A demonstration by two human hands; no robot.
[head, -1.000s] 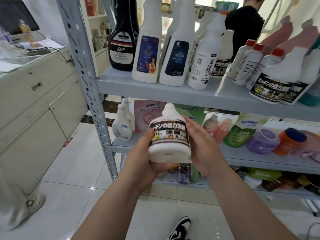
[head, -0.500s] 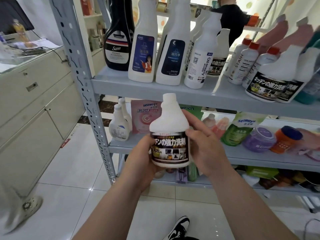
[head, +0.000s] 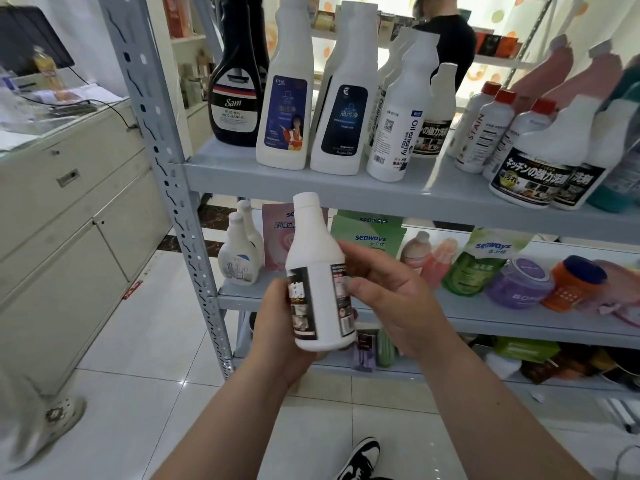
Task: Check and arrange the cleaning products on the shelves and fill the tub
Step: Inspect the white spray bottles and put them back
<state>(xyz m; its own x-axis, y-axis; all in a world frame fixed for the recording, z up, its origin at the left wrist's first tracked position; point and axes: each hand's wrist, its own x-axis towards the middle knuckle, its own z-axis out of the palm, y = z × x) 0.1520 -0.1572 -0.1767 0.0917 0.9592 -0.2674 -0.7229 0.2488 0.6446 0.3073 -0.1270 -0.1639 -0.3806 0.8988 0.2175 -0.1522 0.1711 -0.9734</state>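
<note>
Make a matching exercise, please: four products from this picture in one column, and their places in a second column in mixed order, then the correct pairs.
Things:
1. black Sam bottle
2. white bottle with dark label
3. purple jar
4. orange jar

Places:
A. middle shelf, left of the orange jar
B. held in both hands, left hand and right hand
C. top shelf, far left
D. middle shelf, right of the purple jar

Pairs: 1-C, 2-B, 3-A, 4-D
</note>
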